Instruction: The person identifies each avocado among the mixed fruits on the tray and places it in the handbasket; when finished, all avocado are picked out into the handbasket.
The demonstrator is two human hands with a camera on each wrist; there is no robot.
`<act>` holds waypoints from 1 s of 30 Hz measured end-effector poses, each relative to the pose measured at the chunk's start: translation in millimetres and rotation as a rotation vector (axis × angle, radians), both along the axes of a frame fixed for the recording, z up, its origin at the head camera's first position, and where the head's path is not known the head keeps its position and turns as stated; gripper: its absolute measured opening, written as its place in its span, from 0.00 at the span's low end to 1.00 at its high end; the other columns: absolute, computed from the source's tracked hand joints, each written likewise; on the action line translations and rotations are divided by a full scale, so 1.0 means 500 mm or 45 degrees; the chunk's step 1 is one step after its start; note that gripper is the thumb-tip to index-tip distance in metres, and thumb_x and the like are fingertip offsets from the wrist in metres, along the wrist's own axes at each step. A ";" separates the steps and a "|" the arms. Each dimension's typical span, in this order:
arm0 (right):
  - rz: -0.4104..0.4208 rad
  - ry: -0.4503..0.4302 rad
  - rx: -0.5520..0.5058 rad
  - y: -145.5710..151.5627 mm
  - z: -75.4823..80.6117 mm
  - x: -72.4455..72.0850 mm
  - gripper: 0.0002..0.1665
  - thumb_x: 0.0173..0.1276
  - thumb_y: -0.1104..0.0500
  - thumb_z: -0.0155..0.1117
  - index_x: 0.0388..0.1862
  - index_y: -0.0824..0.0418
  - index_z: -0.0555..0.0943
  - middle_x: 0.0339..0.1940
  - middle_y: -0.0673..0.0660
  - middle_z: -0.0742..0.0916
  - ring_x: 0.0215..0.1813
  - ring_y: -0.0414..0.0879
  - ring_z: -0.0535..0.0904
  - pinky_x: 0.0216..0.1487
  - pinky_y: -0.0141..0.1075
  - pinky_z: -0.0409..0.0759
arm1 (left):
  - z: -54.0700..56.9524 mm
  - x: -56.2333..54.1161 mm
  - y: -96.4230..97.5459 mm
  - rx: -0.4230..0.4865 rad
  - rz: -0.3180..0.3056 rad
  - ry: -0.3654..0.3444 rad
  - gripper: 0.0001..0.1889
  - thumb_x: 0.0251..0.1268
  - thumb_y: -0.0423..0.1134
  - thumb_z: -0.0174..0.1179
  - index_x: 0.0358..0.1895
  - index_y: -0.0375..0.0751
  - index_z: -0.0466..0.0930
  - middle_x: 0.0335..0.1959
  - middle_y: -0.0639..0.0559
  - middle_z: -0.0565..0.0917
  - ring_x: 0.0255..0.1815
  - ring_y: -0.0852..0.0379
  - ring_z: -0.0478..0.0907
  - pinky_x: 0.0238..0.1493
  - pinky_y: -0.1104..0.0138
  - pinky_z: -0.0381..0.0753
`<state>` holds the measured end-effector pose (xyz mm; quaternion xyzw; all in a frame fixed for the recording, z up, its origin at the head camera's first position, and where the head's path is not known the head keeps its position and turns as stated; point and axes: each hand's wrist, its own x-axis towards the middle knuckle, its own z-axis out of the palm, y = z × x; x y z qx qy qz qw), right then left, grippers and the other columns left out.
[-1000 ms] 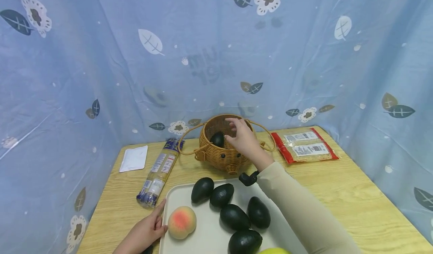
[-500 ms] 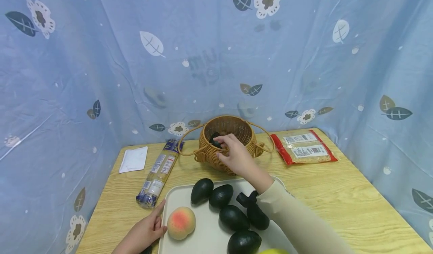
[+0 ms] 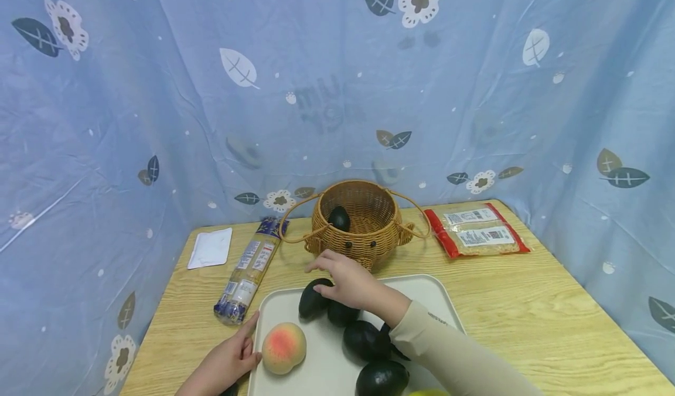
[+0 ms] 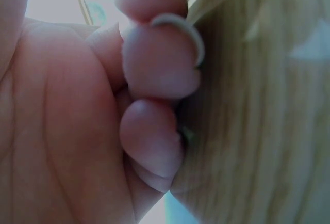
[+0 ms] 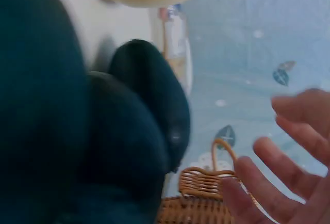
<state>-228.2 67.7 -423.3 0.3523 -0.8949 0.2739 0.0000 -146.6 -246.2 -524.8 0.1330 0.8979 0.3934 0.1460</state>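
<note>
My right hand (image 3: 348, 282) hovers over the back of a cream tray (image 3: 316, 378), holding nothing, fingers spread and bent, thumb overlapping a dark avocado (image 3: 310, 303). Several more avocados, such as one (image 3: 382, 378) at the front, lie on the tray, some partly hidden by the right arm. At the tray's left side my left hand (image 3: 224, 358) rests with index finger and thumb against the rim; its other fingers (image 4: 154, 136) are bent low by the wooden table. A peach (image 3: 283, 348) sits just inside that rim. In the right wrist view, the fingers stand apart beyond the avocados.
Behind the tray stands a wicker basket (image 3: 353, 248) with looped handles and one avocado (image 3: 339, 218) inside. A noodle packet (image 3: 248, 273) and white card (image 3: 210, 248) lie left, a red-edged bag (image 3: 477, 230) right. Something yellow (image 3: 428, 392) shows at the front.
My right hand has moved from over the basket's opening toward me and down to above the tray's avocados, uncovering the basket. My left hand has stayed at the tray's side.
</note>
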 end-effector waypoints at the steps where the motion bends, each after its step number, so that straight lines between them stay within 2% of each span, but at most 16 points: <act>1: 0.024 -0.014 0.031 -0.002 -0.005 0.000 0.22 0.72 0.58 0.74 0.64 0.55 0.83 0.59 0.54 0.82 0.57 0.49 0.82 0.56 0.41 0.81 | 0.000 0.001 0.001 0.000 0.002 -0.007 0.46 0.69 0.38 0.70 0.82 0.29 0.52 0.25 0.53 0.72 0.21 0.64 0.65 0.24 0.68 0.65; 7: 0.099 -0.091 0.179 -0.004 -0.023 -0.002 0.25 0.72 0.54 0.74 0.66 0.53 0.82 0.64 0.53 0.81 0.66 0.51 0.77 0.65 0.43 0.76 | -0.001 0.001 0.001 -0.007 0.006 -0.007 0.46 0.69 0.38 0.70 0.82 0.29 0.52 0.25 0.54 0.72 0.21 0.64 0.65 0.24 0.67 0.65; 15: 0.154 -0.168 0.289 -0.006 -0.034 -0.008 0.25 0.70 0.53 0.76 0.65 0.48 0.83 0.69 0.54 0.78 0.70 0.53 0.74 0.67 0.43 0.74 | -0.001 -0.004 0.003 -0.025 0.028 -0.011 0.46 0.69 0.39 0.70 0.83 0.31 0.53 0.25 0.55 0.72 0.22 0.64 0.65 0.24 0.68 0.64; 18: 0.150 -0.185 0.310 -0.008 -0.038 -0.009 0.26 0.70 0.53 0.76 0.66 0.47 0.83 0.69 0.53 0.77 0.70 0.52 0.73 0.67 0.42 0.74 | 0.000 -0.003 0.003 -0.024 0.029 -0.001 0.45 0.69 0.38 0.70 0.83 0.31 0.53 0.26 0.55 0.72 0.22 0.64 0.65 0.24 0.68 0.65; 24: 0.093 -0.158 0.321 -0.009 -0.047 -0.013 0.26 0.70 0.54 0.76 0.66 0.46 0.83 0.63 0.57 0.76 0.62 0.52 0.73 0.63 0.43 0.75 | 0.002 0.000 0.004 -0.031 0.017 0.038 0.45 0.69 0.37 0.70 0.82 0.30 0.54 0.26 0.55 0.72 0.22 0.65 0.65 0.25 0.68 0.65; 30: 0.082 -0.238 0.302 -0.013 -0.056 -0.018 0.26 0.70 0.58 0.76 0.65 0.49 0.80 0.68 0.58 0.76 0.66 0.54 0.76 0.65 0.44 0.76 | 0.005 0.000 0.004 -0.044 0.012 0.058 0.44 0.69 0.36 0.69 0.82 0.29 0.55 0.26 0.56 0.72 0.22 0.66 0.65 0.25 0.68 0.66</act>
